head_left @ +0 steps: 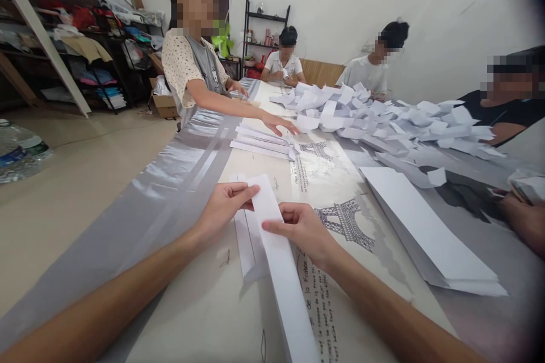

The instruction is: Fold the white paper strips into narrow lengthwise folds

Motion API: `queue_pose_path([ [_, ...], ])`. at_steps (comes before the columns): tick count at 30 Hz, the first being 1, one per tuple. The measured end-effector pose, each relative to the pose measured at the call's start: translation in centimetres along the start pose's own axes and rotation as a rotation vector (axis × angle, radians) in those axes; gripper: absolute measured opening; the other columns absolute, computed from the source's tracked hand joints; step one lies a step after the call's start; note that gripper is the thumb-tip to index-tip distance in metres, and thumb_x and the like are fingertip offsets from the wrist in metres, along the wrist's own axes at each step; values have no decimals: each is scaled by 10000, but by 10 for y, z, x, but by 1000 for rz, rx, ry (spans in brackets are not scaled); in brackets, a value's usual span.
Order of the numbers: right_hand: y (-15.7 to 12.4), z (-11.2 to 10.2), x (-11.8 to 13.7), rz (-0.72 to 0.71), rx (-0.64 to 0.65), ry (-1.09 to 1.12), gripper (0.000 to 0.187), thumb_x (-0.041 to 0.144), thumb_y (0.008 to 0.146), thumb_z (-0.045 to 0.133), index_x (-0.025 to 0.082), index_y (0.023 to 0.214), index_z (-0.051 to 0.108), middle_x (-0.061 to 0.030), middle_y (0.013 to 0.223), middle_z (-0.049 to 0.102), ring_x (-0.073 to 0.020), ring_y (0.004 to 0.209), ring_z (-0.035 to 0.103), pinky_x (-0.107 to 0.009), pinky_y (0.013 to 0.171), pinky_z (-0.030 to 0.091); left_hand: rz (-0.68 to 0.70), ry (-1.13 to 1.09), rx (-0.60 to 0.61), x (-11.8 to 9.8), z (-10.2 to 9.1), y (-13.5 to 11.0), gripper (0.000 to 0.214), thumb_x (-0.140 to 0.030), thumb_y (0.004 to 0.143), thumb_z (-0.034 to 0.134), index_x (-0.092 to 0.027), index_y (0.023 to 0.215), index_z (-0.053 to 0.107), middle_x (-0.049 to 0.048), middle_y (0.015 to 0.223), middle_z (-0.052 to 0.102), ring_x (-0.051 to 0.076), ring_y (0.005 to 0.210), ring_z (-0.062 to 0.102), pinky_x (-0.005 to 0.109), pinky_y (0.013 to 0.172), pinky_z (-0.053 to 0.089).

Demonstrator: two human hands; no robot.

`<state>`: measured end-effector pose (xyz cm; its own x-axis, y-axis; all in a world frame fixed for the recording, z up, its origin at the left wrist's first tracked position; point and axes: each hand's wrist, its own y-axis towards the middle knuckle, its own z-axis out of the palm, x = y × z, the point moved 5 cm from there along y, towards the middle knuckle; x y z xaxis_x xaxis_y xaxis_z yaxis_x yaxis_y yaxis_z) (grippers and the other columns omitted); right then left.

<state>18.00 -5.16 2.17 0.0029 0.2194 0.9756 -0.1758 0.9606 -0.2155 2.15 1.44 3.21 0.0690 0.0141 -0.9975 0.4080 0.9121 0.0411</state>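
"How do the hands sit?"

"Both forearms reach in from the near side. The left hand (pixel 232 199) pinches the left edge of a white paper strip (pixel 275 255), thumb on top, fingers curled. The right hand (pixel 302 228) pinches its right edge, thumb laid across, fingers bent."

"Where's that strip?"

"Over the middle of the counter (pixel 191 317), slanting from far left to near right, partly covering a second strip (pixel 243 244)."

"And the surface?"

"A pale cover (pixel 230 306) with tower prints (pixel 349 224); grey cloth (pixel 140 221) along the left. A paper stack (pixel 421 227) lies right, a paper heap (pixel 340 108) far right."

"The room?"

"A co-worker (pixel 193 79) at far left reaches over more strips (pixel 264 144). Cluttered shelves (pixel 97 62) stand behind; bottles (pixel 19 150) sit on the floor (pixel 106 164), left."
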Motion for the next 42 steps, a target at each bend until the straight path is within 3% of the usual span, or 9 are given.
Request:
queue_pose_path([
  [4,1,-3,1,-28,-29,-13,264,375,746,837,187,705,657,19,683,625,-125,581,526,-286,563,383,-23,87,58,0,2,-1,338,-458,830,740,-166,663,704,17,679,634,147,669,579,284,696,504],
  [8,1,-5,3,-27,-33,-20,249,356,746,830,188,707,650,19,689,618,-130,599,525,-286,571,378,-39,151,101,-2,3,-1,369,-462,829,731,-176,601,679,5,617,607,129,600,533,269,639,464],
  [13,1,-4,4,-30,-45,-42,270,383,736,835,194,689,648,14,677,623,-132,583,520,-292,560,391,-62,120,107,0,1,-1,330,-445,817,751,-175,631,707,16,654,635,137,639,560,271,675,484],
  [17,2,-5,2,-6,-49,-29,265,419,718,849,198,745,705,-24,760,703,-167,641,599,-313,591,460,-87,79,115,1,1,0,315,-449,805,769,-158,686,749,45,726,681,144,684,584,276,711,504],
  [23,3,-8,-3,129,67,23,287,418,732,861,202,905,788,-68,909,769,-194,743,685,-309,651,525,-76,-16,52,0,-13,7,281,-441,799,790,-166,746,775,56,831,725,154,785,630,266,781,515],
  [28,4,-13,-1,136,28,7,259,403,707,888,194,828,796,-57,832,759,-167,680,671,-270,594,501,-80,-60,1,2,-22,10,276,-453,796,796,-179,763,789,59,851,739,154,789,635,275,801,518],
  [42,6,-16,-6,118,15,-18,236,369,690,897,195,786,771,-46,790,755,-172,678,679,-267,595,508,-71,-74,-14,1,-18,9,297,-456,780,813,-174,703,766,33,773,681,129,727,587,241,728,506],
])
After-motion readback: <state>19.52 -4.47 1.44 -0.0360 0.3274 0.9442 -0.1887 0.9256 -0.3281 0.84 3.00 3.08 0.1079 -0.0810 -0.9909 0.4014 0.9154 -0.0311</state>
